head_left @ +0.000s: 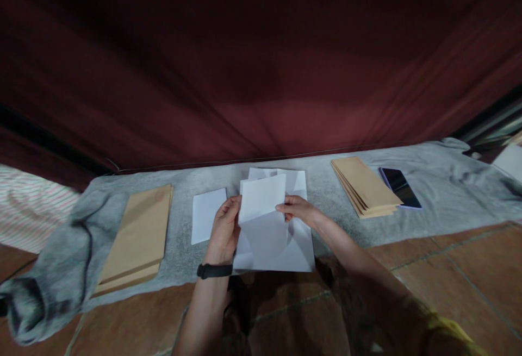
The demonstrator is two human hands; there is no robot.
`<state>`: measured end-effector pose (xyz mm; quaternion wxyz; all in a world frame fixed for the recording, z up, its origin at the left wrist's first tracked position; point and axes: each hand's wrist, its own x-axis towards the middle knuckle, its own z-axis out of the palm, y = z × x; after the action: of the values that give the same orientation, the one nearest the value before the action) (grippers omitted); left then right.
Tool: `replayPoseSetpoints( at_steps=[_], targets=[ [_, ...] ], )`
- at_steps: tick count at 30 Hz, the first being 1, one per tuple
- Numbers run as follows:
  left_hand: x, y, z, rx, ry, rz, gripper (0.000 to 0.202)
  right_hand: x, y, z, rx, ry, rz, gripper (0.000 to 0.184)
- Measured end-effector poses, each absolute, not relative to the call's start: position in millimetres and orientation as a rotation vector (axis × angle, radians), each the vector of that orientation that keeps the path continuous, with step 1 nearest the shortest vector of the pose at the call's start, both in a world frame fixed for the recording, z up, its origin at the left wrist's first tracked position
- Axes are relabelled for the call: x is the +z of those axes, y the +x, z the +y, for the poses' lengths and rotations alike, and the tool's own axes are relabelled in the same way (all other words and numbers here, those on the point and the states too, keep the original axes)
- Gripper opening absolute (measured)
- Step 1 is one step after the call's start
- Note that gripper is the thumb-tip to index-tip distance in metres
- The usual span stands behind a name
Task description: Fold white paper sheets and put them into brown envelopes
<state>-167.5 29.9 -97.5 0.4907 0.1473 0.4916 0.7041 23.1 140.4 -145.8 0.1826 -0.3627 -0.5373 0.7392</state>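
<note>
Two-handed pinch, left hand (225,228) + right hand (299,208) | gripping a creased rectangular white paper sheet (263,228) by opposite edges | holding it right over flat white paper sheets (302,250) on rumpled grey cloth (181,209)

Lower sheets (302,247) partly behind folded paper (262,201)

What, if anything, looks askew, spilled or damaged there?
Nothing looks spilled or damaged. The white sheets beneath the held paper lie unevenly, corners mismatched; the right-hand brown envelopes are fanned, not squared; and the gray cloth is bunched at its left end.
</note>
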Motion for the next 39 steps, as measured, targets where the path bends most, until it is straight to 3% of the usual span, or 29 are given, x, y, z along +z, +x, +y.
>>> replayPoseSetpoints(
  at_steps=[4,14,17,22,29,31,36,39],
  targets=[
    [-92,-167,28,1.733,0.432,1.260,0.031,-144,22,140,2.071,-1.018,-1.473,0.039],
    [-95,-179,21,1.371,0.340,1.171,0.036,-146,14,139,1.864,-1.055,-1.339,0.043],
    [-94,-173,24,1.385,0.304,1.170,0.039,-144,10,134,1.599,-1.146,-1.484,0.055],
    [-87,-153,29,1.519,0.402,1.213,0.048,-111,14,109,0.838,-1.087,-2.022,0.066],
    [-89,-134,31,1.585,0.622,1.217,0.050,-68,4,69,0.804,-1.030,-2.429,0.081],
    [-90,-133,30,1.584,0.657,1.257,0.052,-62,5,69,0.819,-1.047,-2.434,0.072],
    [-88,-141,21,1.520,0.550,1.232,0.052,-43,31,93,0.807,-1.108,-2.428,0.030],
    [-88,-150,12,1.506,0.470,1.244,0.055,-34,53,122,0.726,-1.267,-2.310,0.022]
  ],
)
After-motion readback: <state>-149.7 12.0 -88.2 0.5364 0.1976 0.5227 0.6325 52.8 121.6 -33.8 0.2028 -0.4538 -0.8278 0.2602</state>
